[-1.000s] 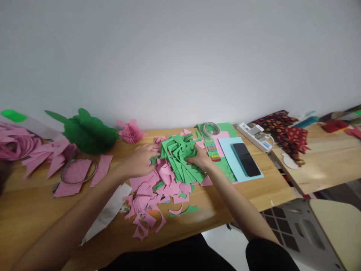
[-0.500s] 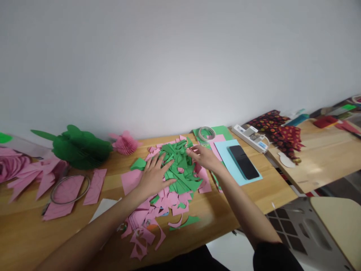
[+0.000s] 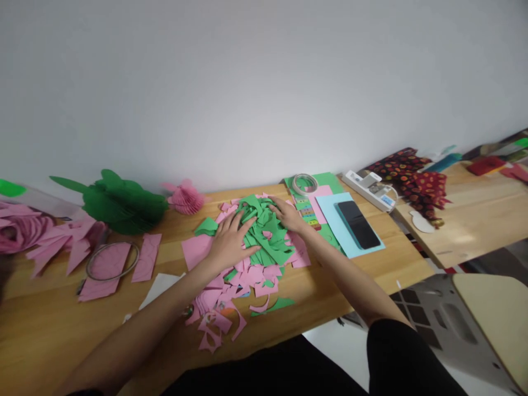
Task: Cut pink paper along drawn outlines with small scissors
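A heap of green paper scraps point(image 3: 268, 236) lies over and among pink paper scraps point(image 3: 212, 300) on the wooden table. My left hand point(image 3: 231, 240) rests on the heap's left side, palm down, fingers spread. At the heap's upper right, my right hand point(image 3: 287, 214) touches the green scraps with its fingers apart and bent around the edge. Neither hand grips a piece that I can see. Some right fingertips are hidden among the scraps. A pink sheet point(image 3: 196, 250) lies just left of my left hand.
A phone point(image 3: 358, 224) lies on light blue paper point(image 3: 330, 212), near a tape roll point(image 3: 304, 184) and a power strip point(image 3: 369, 190). Leftward are a green paper ornament point(image 3: 124, 203), a pink honeycomb piece point(image 3: 186, 198) and a metal ring point(image 3: 91, 269). Patterned cloth point(image 3: 421, 187) lies right.
My right hand has moved slightly left and down against the heap, and green scraps are pushed closer together. The view has shifted a little, uncovering a colourful strip beside the tape roll.
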Tool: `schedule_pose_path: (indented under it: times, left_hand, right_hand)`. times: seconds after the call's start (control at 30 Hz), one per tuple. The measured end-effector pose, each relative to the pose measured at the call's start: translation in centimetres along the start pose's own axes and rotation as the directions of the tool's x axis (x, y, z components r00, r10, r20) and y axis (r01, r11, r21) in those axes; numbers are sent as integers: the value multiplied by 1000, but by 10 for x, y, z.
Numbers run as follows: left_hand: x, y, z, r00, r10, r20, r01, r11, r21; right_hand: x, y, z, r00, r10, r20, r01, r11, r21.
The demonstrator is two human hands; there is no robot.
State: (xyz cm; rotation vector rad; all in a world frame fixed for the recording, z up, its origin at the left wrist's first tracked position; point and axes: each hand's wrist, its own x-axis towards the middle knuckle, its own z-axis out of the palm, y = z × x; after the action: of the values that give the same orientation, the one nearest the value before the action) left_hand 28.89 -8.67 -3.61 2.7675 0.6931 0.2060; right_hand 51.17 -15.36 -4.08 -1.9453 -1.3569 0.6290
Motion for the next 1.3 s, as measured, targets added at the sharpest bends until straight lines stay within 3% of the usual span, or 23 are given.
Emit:
schedule_pose_path:
  times: [0.17, 0.3, 0.4, 0.47, 0.53, 0.6, 0.7, 0.8, 0.87, 0.93, 1.07, 1.2, 1.3]
  left_hand:
    - [2, 0, -10, 1000, 18, 0, -18, 995, -101]
    - [-3, -7, -35, 997, 50, -51, -62, 966, -250]
    - [-25, -18, -63, 998, 51, -43, -63, 933, -355]
    - [-52, -26, -77, 997, 35, -65, -53, 950, -307]
    - [-85, -31, -81, 997, -8, -82, -8, 980, -199]
    - [-118, -34, -75, 998, -45, -46, 41, 996, -83]
    - [-155, -32, -53, 997, -79, 13, 78, 996, 32]
    - [-171, -27, -31, 994, -103, 23, 101, 993, 54]
    - [-173, -24, -23, 992, -124, 6, 124, 991, 50]
    - [-174, -22, -19, 988, -150, -32, 151, 988, 24]
    - [-175, -21, -18, 975, -200, -93, 197, 980, -37]
    - [-172, -18, -19, 962, -212, -170, 211, 977, -25]
    - [-167, -10, -21, 956, -138, -258, 142, 990, -2]
  right_hand:
    - [-12, -3, -23, 992, 104, -73, -94, 987, 133]
    - [-19, -4, -52, 982, 149, -115, -125, 974, 192]
    - [-40, -13, -70, 965, 132, -226, -109, 988, 111]
    - [-65, -27, -74, 945, 52, -324, -69, 997, -41]
    - [-97, -46, -65, 961, -54, -272, 5, 984, -178]
    - [-130, -67, -41, 991, -131, -38, 117, 957, -264]
    - [-161, -93, 12, 913, -271, 305, 373, 858, -354]
    - [-164, -108, 61, 842, -362, 400, 523, 728, -444]
    - [-156, -111, 81, 829, -383, 407, 552, 677, -487]
    - [-147, -109, 89, 865, -344, 365, 498, 678, -541]
    - [-139, -98, 79, 945, -274, 179, 325, 720, -613]
    - [-149, -93, 70, 918, -396, 6, 315, 720, -619]
    - [-158, -98, 75, 895, -439, 83, 392, 682, -617]
